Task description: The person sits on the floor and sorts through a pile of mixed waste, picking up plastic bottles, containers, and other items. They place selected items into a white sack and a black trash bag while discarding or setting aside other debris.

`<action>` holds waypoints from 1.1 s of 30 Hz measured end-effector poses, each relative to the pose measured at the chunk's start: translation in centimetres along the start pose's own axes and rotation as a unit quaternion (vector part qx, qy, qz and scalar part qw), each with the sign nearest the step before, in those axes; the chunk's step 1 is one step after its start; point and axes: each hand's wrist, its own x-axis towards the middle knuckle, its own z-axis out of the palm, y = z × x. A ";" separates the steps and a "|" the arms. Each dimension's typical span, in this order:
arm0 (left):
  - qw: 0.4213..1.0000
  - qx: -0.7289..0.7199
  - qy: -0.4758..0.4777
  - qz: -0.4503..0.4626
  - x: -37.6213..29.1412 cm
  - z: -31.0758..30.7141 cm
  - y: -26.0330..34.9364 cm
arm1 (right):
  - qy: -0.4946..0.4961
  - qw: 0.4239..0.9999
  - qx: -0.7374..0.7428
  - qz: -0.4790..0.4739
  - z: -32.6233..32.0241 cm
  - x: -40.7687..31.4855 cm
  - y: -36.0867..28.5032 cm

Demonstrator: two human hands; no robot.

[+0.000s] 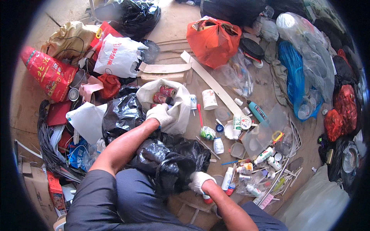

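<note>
My left hand (162,115), in a white knit glove, reaches into the mouth of a white bag (180,121). Red drink cans (168,91) lie inside, just beyond the fingers. The fingertips are partly hidden, so I cannot see whether they hold anything. Close to my knees, my right hand (200,182), gloved too, grips the edge of a crumpled black plastic bag (176,167). Another black bag (122,117) rests left of the white one.
Plastic bottles (218,145), a paper cup (209,99) and thin sticks litter the floor to my right. A long pale strip (214,83) lies behind them. Farther back stands a full red bag (214,40). Bags and a red sack (49,73) crowd the left.
</note>
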 end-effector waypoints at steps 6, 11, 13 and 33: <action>0.928 0.113 0.330 0.128 6.2 0.1 -5.5 | -0.009 0.999 0.031 0.026 -0.1 -0.5 -0.3; 0.920 -0.093 0.377 -0.063 10.9 -1.1 -12.8 | -0.008 0.999 0.032 0.026 -0.1 -0.3 0.7; 0.950 -0.228 0.200 -0.080 11.7 -0.5 -15.2 | -0.003 0.999 0.034 0.027 -0.4 -0.2 1.1; 0.858 -0.324 0.398 -0.039 27.6 -10.7 -3.5 | 0.084 0.995 0.052 0.014 0.0 4.1 6.3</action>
